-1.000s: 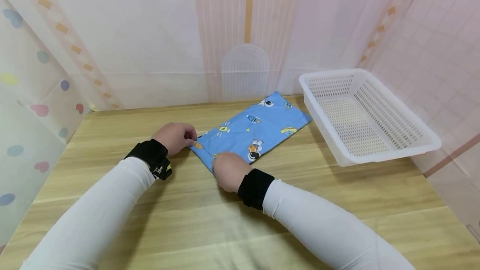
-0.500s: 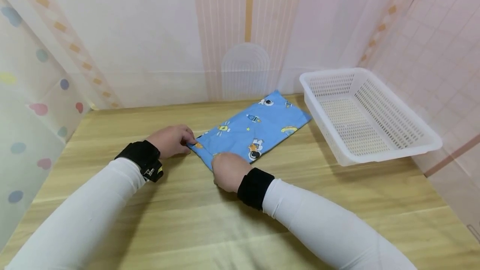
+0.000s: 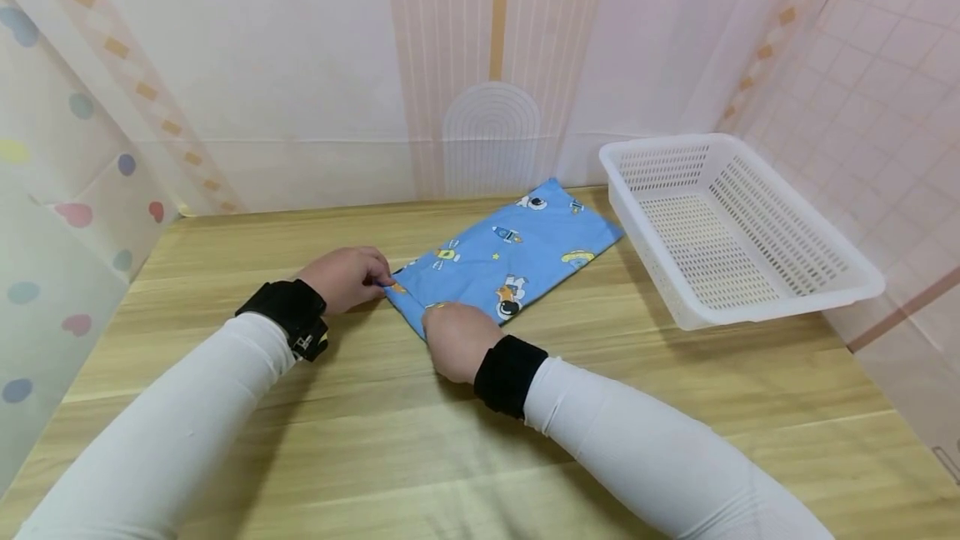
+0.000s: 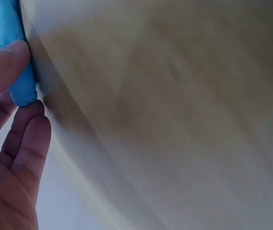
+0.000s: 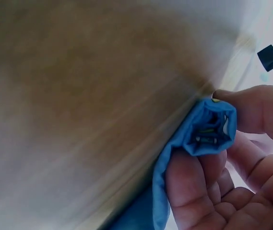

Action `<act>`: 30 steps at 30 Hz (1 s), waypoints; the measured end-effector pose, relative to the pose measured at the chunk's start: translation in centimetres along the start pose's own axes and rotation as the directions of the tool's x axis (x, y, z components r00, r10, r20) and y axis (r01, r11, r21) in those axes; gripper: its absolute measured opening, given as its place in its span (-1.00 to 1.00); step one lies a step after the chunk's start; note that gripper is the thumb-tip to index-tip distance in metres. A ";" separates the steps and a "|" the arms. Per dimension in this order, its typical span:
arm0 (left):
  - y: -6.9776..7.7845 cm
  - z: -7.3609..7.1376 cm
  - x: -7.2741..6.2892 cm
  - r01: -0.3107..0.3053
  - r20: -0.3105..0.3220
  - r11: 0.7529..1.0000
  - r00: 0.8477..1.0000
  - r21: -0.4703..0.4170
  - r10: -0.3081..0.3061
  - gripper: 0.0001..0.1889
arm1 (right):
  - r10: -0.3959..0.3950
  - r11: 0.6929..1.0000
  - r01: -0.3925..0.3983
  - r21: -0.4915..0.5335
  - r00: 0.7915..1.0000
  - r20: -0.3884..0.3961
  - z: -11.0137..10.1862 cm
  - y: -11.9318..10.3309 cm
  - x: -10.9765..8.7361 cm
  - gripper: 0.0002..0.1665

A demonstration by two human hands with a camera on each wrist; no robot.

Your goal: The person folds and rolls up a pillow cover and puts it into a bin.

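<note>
A blue cloth point(image 3: 480, 273) printed with astronauts and rockets lies folded into a long strip, slanting across the table. Its near-left end is turned over into a roll. At that end's left corner my left hand point(image 3: 345, 280) pinches the roll; in the left wrist view the thumb point(image 4: 11, 60) lies over the blue fabric with fingers beneath. My right hand point(image 3: 457, 342) grips the roll's other end. The right wrist view shows the open spiral of the rolled cloth point(image 5: 208, 127) between thumb and fingers. From the head camera, the right fingertips are hidden behind the hand.
A white perforated plastic basket point(image 3: 742, 232) stands at the right, close to the cloth's far end. Patterned sheets point(image 3: 300, 90) enclose the wooden table point(image 3: 360, 457) at the back and sides.
My left hand has shifted slightly left from a second ago while staying at the cloth's corner. The near end of the cloth has drawn in a little. My right hand stays almost in place.
</note>
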State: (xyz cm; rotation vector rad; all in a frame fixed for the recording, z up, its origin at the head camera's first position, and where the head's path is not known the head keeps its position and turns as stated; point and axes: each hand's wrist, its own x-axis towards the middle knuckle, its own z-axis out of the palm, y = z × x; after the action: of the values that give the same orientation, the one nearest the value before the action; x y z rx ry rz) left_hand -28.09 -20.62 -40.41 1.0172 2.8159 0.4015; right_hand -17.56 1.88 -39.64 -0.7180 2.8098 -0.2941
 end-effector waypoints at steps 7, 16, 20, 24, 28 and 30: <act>0.1 0.1 -0.1 -0.012 -0.001 1.000 1.000 0.010 0.012 -0.93 | 0.001 1.000 -0.001 0.009 1.000 0.006 0.2 0.2 0.0 -0.89; 0.1 0.0 0.2 -0.006 -0.006 1.000 1.000 0.012 0.006 -0.88 | 0.008 0.999 -0.008 0.031 1.000 -0.007 0.0 0.6 0.0 -0.91; 0.1 0.0 0.5 0.016 0.006 1.000 1.000 0.005 -0.017 -0.88 | 0.034 0.997 -0.034 0.066 0.999 0.000 -0.2 0.8 0.0 -0.91; -0.1 0.1 0.9 0.045 0.025 0.999 0.999 -0.008 -0.044 -0.86 | 0.063 0.994 -0.065 0.091 0.998 0.019 -0.4 1.0 0.0 -0.90; -0.2 0.1 1.4 0.049 0.050 0.999 0.998 -0.019 -0.048 -0.84 | 0.095 0.987 -0.099 0.127 0.995 0.041 -0.4 1.2 0.2 -0.85; -0.1 0.1 1.6 0.054 0.070 0.998 0.996 -0.024 -0.052 -0.83 | 0.104 0.984 -0.110 0.137 0.993 0.046 -0.3 1.4 0.2 -0.83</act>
State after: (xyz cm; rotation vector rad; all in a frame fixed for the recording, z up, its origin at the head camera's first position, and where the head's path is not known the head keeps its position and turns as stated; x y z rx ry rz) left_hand -29.40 -19.64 -40.57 0.9310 2.7621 0.3879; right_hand -18.41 3.00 -39.75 -0.5339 2.7461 -0.4470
